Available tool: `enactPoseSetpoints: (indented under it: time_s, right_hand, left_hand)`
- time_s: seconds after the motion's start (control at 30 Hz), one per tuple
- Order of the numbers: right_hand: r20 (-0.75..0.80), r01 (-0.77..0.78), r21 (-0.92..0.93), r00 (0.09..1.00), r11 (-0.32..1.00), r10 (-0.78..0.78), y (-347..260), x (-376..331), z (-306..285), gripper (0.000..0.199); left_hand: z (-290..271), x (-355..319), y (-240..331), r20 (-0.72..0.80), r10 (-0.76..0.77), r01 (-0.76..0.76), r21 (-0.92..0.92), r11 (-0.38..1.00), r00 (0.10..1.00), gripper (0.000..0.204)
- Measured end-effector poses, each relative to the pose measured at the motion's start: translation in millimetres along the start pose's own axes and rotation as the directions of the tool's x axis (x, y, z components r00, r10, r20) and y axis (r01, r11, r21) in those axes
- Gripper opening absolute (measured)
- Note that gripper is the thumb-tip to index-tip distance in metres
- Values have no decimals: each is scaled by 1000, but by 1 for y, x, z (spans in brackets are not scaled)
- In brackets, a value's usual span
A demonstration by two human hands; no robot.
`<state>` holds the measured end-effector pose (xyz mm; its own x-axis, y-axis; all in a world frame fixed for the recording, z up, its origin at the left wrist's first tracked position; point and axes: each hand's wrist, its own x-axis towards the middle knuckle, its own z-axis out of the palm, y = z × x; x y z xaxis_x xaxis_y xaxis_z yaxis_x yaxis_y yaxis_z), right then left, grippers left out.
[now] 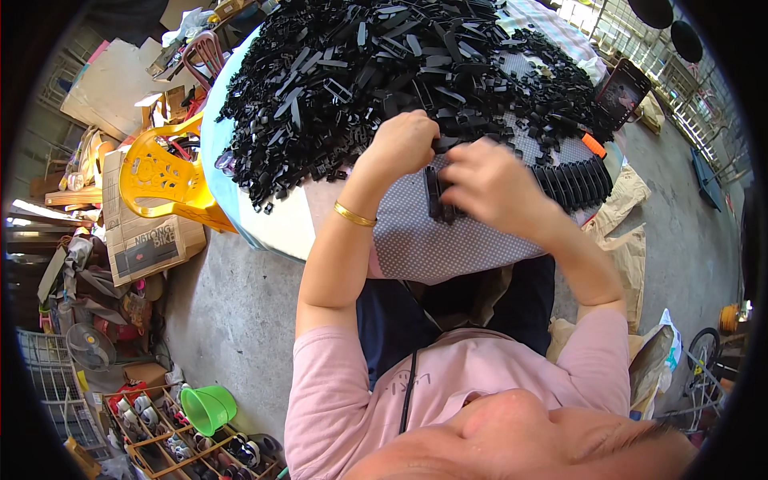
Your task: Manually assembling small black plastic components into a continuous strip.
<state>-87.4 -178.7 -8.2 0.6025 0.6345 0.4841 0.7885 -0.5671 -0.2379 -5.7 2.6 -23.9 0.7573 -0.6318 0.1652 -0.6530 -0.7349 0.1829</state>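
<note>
A big heap of small black plastic parts covers much of the table. My left hand, with a gold bangle at the wrist, is at the heap's near edge. Its fingers are curled together, and what they pinch is hidden. Just right of it, my right hand is blurred by motion over the patterned cloth. Under its fingertips stand a few upright black pieces. Beyond its wrist, a neat row of matching black plastic pieces stands side by side along the table's right edge.
An orange object lies behind the row, near a propped-up phone. A yellow plastic chair and a cardboard box stand left of the table. A green bucket sits by a shoe rack at lower left.
</note>
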Motion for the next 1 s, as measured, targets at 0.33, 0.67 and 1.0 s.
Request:
enactPoseSetpoints:
  time_s: [0.33, 0.67, 1.0]
  right_hand:
    - [169, -486, -260, 828, 835, 535, 101, -21, -10, 24]
    - [-151, -438, -186, 897, 879, 415, 94, -21, -16, 13]
    - [-247, -224, 706, 811, 671, 531, 57, -9, -24, 14]
  left_hand:
    - [-16, 12, 8, -79, -320, 171, -712, 681, 944, 27]
    - [-5, 20, 21, 298, -173, 259, -941, -216, 939, 27]
    - [0, 19, 38, 115, -108, 116, -993, 5, 987, 33]
